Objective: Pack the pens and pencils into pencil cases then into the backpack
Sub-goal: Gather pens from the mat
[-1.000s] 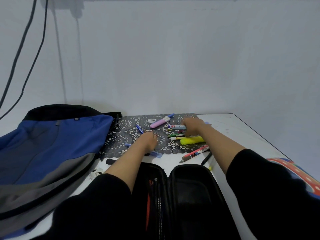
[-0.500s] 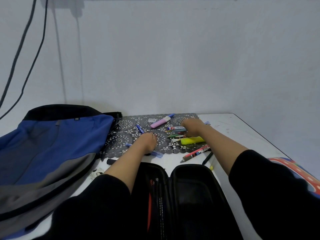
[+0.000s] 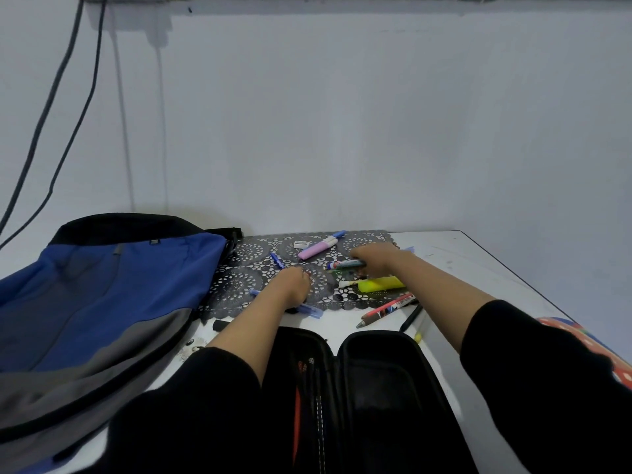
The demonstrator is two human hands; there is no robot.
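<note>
On the lacy black mat (image 3: 246,271) the right hand (image 3: 376,258) has its fingers curled round one end of a white-and-green marker (image 3: 343,264), rest of it poking out left of them; yellow highlighter (image 3: 381,284) sits just on the near side of those fingers, purple highlighter (image 3: 316,249) and a little sharpener (image 3: 301,244) beyond and to the left; left hand (image 3: 294,283) is knuckles-down on the mat with fingers curled under, honestly can't tell if it's got anything; a blue pen (image 3: 277,260) lies just left of its fingertips, a light-blue pen (image 3: 309,309) under the wrist; red pen (image 3: 390,307) and black pen (image 3: 411,317) are on the table (image 3: 478,261), nearer than the right fingers; black pencil case (image 3: 376,388) lies open between the forearms; blue backpack (image 3: 102,295) is well off left of both hands.
</note>
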